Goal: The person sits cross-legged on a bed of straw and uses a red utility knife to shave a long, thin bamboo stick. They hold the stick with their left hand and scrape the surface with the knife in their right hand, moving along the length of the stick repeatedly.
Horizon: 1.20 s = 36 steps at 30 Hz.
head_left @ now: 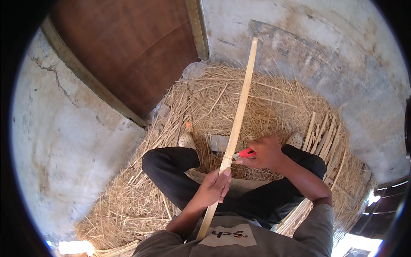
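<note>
"Red knife point(246, 153) trimming the wooden strip point(240, 111)?"
"Seemingly. Fingers of the right hand point(265, 152) grip it; the left hand point(215, 187) clasps the strip between the knees point(159, 165)."
"Next move?"
"Likely needs that hold steady."

A long pale strip point(241, 110) slants away, a red cutter point(246, 153) at its right edge.
</note>
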{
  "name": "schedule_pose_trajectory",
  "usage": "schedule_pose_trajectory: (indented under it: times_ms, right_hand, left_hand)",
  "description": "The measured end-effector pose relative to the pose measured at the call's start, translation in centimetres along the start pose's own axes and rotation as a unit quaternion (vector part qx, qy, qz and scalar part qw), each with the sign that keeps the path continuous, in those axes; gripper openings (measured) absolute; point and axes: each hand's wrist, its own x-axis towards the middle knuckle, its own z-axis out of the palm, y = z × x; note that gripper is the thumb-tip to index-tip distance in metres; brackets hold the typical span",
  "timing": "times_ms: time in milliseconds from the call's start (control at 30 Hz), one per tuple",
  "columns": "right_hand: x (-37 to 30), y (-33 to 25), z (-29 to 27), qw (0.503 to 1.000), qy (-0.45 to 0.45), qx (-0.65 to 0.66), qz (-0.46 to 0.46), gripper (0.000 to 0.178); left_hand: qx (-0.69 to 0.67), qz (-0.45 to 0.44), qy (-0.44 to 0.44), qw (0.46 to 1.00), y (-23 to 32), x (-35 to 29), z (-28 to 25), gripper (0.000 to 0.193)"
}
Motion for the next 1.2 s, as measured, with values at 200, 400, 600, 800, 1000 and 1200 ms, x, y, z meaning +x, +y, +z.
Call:
schedule_pose_trajectory:
  times_ms: [200,400,600,800,1000,1200]
  right_hand:
    - [0.0,1.0,0.1,0.998,0.012,-0.009,0.065,0.06]
    - [0.8,1.7,0.1,0.994,0.09,-0.055,-0.022,0.061]
    - [2.0,5.8,-1.0,0.983,0.113,-0.072,0.123,0.059]
    - [0.8,3.6,0.1,0.992,0.072,-0.081,0.063,0.06]
    - [2.4,6.3,-1.7,0.984,0.134,-0.079,0.082,0.063]
    - [3.4,9.6,-3.6,0.97,0.128,-0.137,0.156,0.063]
  left_hand:
    - [0.0,-0.007,-0.031,0.999,-0.3,-0.4,0.6,0.037]
    - [0.015,0.008,-0.022,1.0,-0.4,-0.3,0.6,0.037]
    - [0.016,0.003,-0.049,0.999,0.4,-1.1,0.8,0.036]
    - [0.05,-0.001,-0.05,0.998,-0.2,-1.2,0.3,0.037]
    - [0.071,0.01,-0.064,0.995,0.8,-1.4,0.5,0.037]
    - [0.074,0.002,-0.094,0.993,0.4,-2.2,0.1,0.034]
